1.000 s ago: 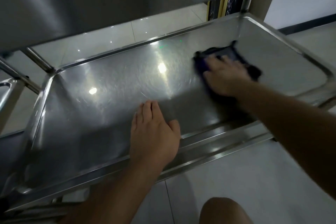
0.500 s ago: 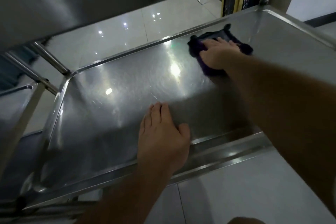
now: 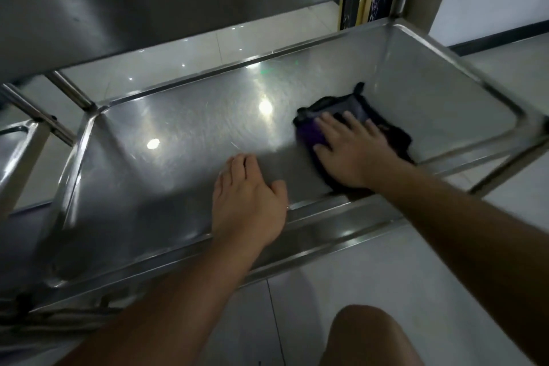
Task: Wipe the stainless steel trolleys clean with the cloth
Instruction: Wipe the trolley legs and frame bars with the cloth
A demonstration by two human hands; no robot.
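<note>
trolley shelf (image 3: pixel 193 140) is mid-wipe, far from finished by my guess: right hand (image 3: pixel 353 151) presses flat on the purple cloth (image 3: pixel 312 132) near its front right; left hand (image 3: pixel 246 202) rests flat, empty, mid-shelf.

Left hand (image 3: pixel 248 203) flat, palm down, fingers straight and close together, thumb out to the side, resting on the shelf (image 3: pixel 178 134) just inside its near rim. Right hand (image 3: pixel 352 151) flat too, fingers spread, pressing the cloth (image 3: pixel 312 134) down farther in on that shelf. Both forearms bare, reaching forward.
</note>
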